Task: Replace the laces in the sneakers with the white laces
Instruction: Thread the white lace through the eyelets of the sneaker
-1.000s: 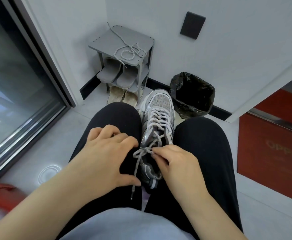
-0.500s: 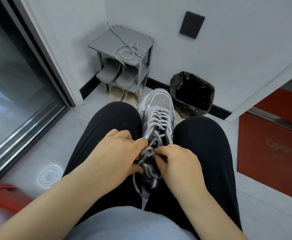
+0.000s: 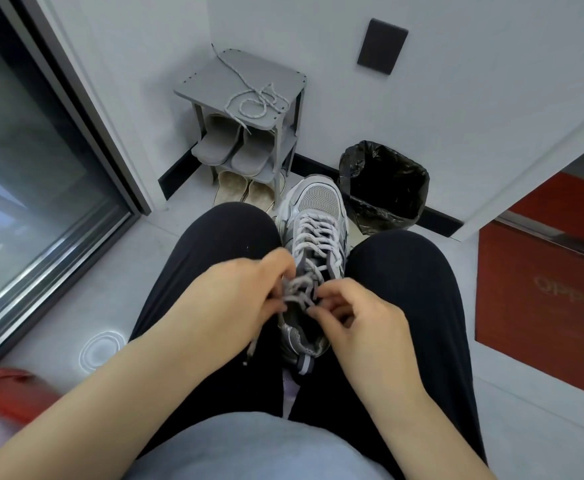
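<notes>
Between our thighs the sneaker is wedged, heel toward us, toe pointing away. Our left hand and right hand both pinch the lace ends at the top eyelets (fingers blurred, the knot unreadable), equally near. We judge we are tying off. Farther off, a loose lace lies on the shoe rack.

sneaker: grey-silver, mesh toe, wedged between the thighs, toe pointing away
white lace: threaded criss-cross up the eyelets; ends bunched at the top, knot probably half-formed, blurred
loose lace: grey-white speckled, coiled on grey shoe rack top, one end hanging off front edge
</notes>
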{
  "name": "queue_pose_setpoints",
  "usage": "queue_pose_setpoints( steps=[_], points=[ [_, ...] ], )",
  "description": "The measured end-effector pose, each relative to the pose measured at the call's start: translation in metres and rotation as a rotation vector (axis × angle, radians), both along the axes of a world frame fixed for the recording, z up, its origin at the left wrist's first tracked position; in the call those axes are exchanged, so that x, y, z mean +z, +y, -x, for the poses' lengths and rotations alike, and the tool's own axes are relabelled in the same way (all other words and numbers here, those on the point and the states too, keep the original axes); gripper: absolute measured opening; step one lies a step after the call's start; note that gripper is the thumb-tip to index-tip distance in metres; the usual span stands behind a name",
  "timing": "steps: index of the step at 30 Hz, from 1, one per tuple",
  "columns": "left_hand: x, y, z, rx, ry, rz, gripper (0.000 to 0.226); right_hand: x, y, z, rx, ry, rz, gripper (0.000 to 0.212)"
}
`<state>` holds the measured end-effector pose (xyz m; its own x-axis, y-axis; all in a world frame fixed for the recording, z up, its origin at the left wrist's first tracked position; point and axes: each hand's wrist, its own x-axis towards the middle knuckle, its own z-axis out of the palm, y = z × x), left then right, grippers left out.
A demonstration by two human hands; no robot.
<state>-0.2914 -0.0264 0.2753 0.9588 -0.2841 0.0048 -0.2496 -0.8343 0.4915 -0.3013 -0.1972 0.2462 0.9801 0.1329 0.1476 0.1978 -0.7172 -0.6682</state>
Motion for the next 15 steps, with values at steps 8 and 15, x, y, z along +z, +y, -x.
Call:
queue_pose_setpoints(
  steps=[8,15],
  points=[
    [0.000,-0.026,-0.019,-0.131,-0.103,0.377,0.007,0.008,-0.004,-0.005,0.036,0.095,-0.124,0.022],
    [-0.032,-0.022,-0.008,-0.202,-0.231,0.023,0.023,0.015,-0.016,0.002,-0.006,0.270,-0.353,0.025]
  ],
)
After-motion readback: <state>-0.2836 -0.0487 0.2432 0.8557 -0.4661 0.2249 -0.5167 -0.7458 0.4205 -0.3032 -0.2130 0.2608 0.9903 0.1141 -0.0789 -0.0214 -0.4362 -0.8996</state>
